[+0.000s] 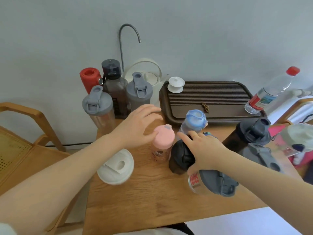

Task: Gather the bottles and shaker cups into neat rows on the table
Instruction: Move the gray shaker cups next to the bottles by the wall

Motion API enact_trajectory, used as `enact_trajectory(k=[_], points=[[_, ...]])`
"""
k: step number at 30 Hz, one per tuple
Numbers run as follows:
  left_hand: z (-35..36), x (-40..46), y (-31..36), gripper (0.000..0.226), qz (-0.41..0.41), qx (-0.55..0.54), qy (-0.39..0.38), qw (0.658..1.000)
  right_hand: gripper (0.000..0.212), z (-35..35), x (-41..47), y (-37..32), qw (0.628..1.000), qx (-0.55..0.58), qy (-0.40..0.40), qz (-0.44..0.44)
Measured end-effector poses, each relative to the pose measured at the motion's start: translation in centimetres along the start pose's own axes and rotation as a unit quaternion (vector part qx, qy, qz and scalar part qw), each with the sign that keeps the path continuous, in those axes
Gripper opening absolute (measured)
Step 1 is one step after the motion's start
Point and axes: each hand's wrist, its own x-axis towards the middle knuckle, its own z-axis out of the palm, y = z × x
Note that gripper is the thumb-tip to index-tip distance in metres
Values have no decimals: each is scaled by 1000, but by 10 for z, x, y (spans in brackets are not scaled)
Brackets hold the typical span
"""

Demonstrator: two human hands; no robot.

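Near the middle of the wooden table (144,192) stand a pink-lidded bottle (163,141), a blue-lidded bottle (194,119) and a black shaker cup (177,158). My left hand (138,122) hovers with fingers spread, its thumb at the pink lid's edge. My right hand (205,150) lies over the black shaker cup's lid and grips it. At the back left a red bottle (89,78), a dark bottle (113,82) and two grey-lidded shakers (139,89) (97,104) stand close together. A white-lidded shaker (116,167) is front left, a grey-lidded one with red print (216,182) under my right wrist.
A dark tea tray (211,99) holds a white lidded cup (176,83) and a red-capped water bottle (271,90). More dark and grey shakers (250,131) crowd the right edge. A white kettle (144,72) and a tap (123,39) stand behind. A wooden chair (25,133) is to the left.
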Motion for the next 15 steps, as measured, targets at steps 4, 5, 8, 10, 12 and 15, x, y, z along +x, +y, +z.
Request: enact_trajectory(k=[4,5,8,10,12,15], points=[[-9,-24,6,52,-60,-14,9,998,93,2,3,0,1000,15,12,-17],[-12,-33,8,54,-86,-26,13,996,91,3,3,0,999,17,13,-23],[-23,-60,12,53,-162,-62,-53,983,90,1,1,-2,999,1,17,-52],[-31,-74,15,62,-197,-68,-163,964,91,-2,1,-3,997,-6,17,-80],[-35,-85,17,80,-221,-42,-265,938,92,-6,2,-3,994,-3,8,-105],[-33,-96,16,100,-206,33,-356,911,86,-11,-1,-5,993,19,-9,-113]])
